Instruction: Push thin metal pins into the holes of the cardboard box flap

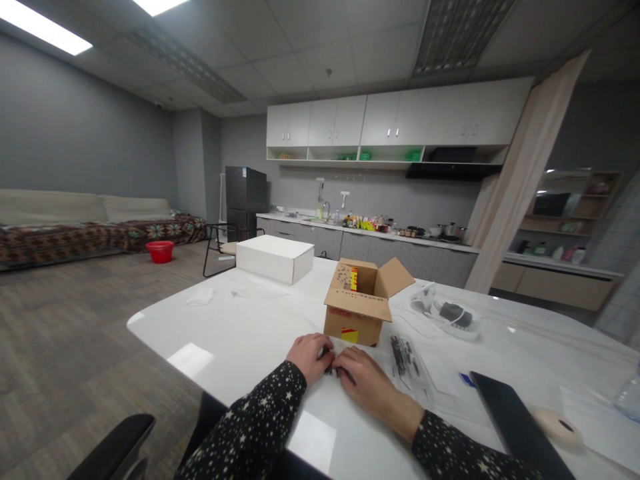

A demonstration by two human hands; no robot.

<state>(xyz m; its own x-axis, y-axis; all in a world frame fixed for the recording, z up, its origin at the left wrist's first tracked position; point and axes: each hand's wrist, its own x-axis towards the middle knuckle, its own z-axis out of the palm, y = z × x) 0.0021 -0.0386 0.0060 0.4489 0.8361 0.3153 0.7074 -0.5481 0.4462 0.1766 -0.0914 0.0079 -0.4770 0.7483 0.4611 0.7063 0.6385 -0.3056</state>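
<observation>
Both hands, left hand [311, 357] and right hand [369, 385], pinch a small dark object [329, 369] together on the white table [240, 333], just before an open cardboard box [361, 303].

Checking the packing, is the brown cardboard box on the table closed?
No, the brown cardboard box stands with its flaps open on the white table.

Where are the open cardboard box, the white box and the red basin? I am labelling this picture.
cardboard box [356, 325]: head view, on its front wall.
white box [273, 263]: head view, on its front side.
red basin [160, 252]: head view, on its outer wall.
</observation>
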